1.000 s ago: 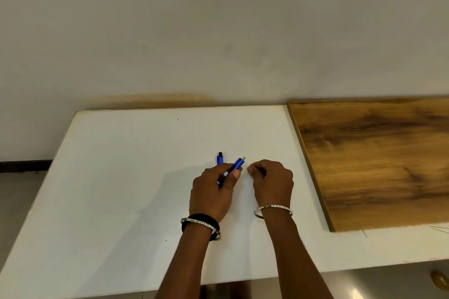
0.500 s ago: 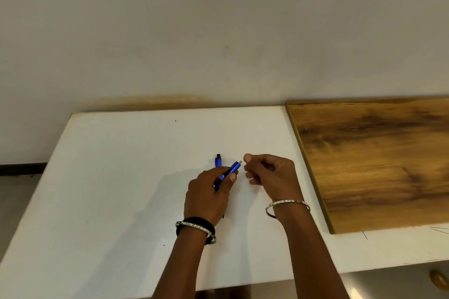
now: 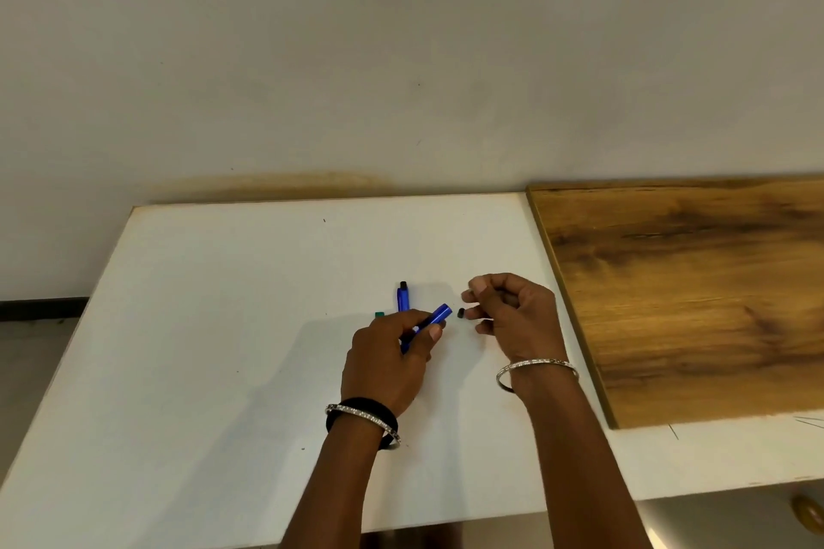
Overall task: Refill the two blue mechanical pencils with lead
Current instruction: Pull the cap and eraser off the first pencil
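Observation:
My left hand (image 3: 388, 363) grips a blue mechanical pencil (image 3: 434, 319), its open back end pointing up and to the right. My right hand (image 3: 512, 316) pinches a small black cap (image 3: 461, 313) a short way off that end. A second blue pencil (image 3: 402, 296) with a black cap lies on the white table (image 3: 223, 325) just beyond my left hand; its lower part is hidden behind the fingers. A small green object (image 3: 379, 314), mostly hidden, lies left of it.
A brown wooden board (image 3: 691, 294) lies on the table's right side, close to my right hand. A plain wall rises behind the table. The table's front edge runs just below my forearms.
My right hand met the held pencil's back end, then drew away to the right with the black cap. The pencil's end now shows open. My left hand stayed in place.

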